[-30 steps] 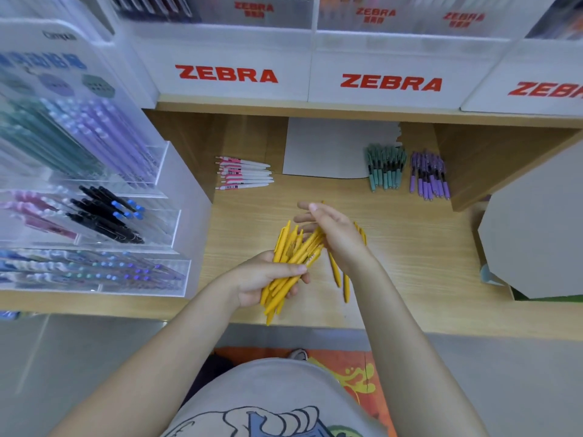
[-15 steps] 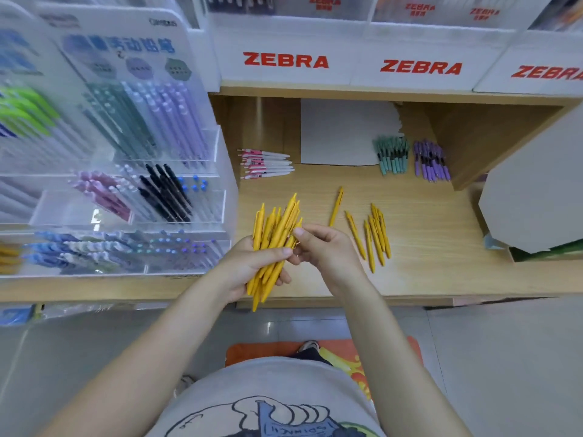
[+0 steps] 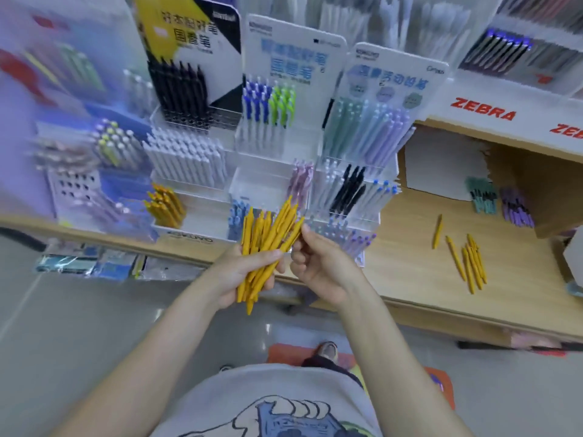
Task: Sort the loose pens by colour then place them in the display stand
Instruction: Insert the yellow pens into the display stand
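Yellow pens (image 3: 268,244) bunched in left hand (image 3: 239,272); right hand (image 3: 321,266) pinches one's end.

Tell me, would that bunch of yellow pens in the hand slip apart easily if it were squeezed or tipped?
Probably. The yellow pens are slim, smooth and stiff-looking, and already fan out above the left hand, so they likely slide against each other. The right hand touches their tips, perhaps steadying them. Loose ones on the shelf may roll.
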{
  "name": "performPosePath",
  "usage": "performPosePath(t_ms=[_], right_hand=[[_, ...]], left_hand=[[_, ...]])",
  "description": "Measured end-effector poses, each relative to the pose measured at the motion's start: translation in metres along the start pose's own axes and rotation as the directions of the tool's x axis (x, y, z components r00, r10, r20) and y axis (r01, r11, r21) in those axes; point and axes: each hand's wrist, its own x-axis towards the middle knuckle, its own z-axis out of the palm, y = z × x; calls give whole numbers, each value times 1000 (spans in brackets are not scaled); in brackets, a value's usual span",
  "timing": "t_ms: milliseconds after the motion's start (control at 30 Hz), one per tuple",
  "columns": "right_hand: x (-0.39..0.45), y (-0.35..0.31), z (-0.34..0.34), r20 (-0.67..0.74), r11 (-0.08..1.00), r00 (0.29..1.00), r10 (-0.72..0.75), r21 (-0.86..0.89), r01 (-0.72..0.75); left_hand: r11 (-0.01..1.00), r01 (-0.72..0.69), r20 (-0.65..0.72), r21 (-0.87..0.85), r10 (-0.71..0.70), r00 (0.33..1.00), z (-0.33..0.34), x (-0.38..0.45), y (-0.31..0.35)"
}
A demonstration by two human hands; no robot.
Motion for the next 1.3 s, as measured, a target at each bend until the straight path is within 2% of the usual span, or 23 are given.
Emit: performPosePath(t_ms=[167, 400, 467, 567, 667, 800, 933, 1133, 1300], right_hand=[[24, 11, 49, 20, 998, 999, 37, -60, -36], [76, 4, 71, 136, 988, 979, 152, 4, -154], [93, 1, 75, 157, 986, 975, 159, 33, -166], [117, -3, 85, 176, 992, 977, 121, 12, -125], [136, -1, 98, 171, 998, 984, 59, -33, -54], [151, 10, 114, 127, 994, 990, -63, -77, 74], [162, 37, 129, 40, 959, 981, -191, -203, 195], [181, 87, 149, -67, 901, 957, -281, -361, 239], [194, 108, 154, -130, 860, 930, -344, -440, 256]], left_hand=[[999, -24, -77, -47, 20, 997, -49, -9, 19], [993, -40, -220, 111, 63, 973, -104, 8, 44], [987, -23, -313, 157, 71, 947, -119, 14, 51], [979, -30, -477, 202, 125, 870, -145, 21, 59], [970, -43, -531, 240, 168, 831, -166, 24, 66], [968, -57, -512, 243, 178, 840, -191, 27, 78], [969, -41, -436, 242, 147, 888, -222, 34, 86], [981, 22, -309, 195, 40, 950, -257, 41, 96], [968, 78, -220, 238, -24, 975, -273, 45, 102]])
